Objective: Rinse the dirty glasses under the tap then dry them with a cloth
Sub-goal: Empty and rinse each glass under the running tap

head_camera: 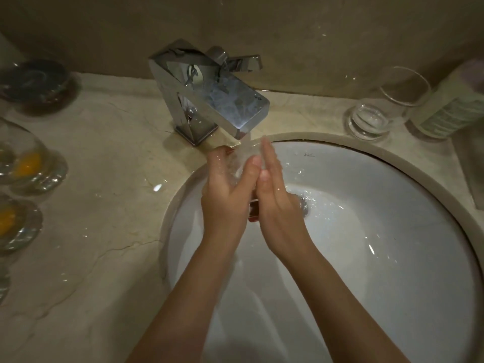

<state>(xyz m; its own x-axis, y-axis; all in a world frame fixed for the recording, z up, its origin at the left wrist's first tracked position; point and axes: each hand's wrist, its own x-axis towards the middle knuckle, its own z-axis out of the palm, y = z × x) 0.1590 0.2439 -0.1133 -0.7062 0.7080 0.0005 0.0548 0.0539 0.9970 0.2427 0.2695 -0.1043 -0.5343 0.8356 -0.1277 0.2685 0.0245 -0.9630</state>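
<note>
Water runs from the chrome tap [209, 93] into a clear glass [242, 163] held over the white sink [379, 244]. My left hand [225, 197] grips the glass from the left, fingers curled round it and thumb on its near side. My right hand [277, 205] lies flat against the glass's right side with its fingers straight. Most of the glass is hidden between the hands and blurred by the water. Two glasses with orange residue [26, 163] [10, 221] stand on the counter at the left. A clear, clean-looking glass [379, 108] stands at the back right.
A dark dish [34, 82] sits at the back left of the beige stone counter [104, 205]. A labelled bottle [455, 106] stands right of the clean-looking glass. Water pools round the sink drain [305, 205]. The wall rises just behind the tap.
</note>
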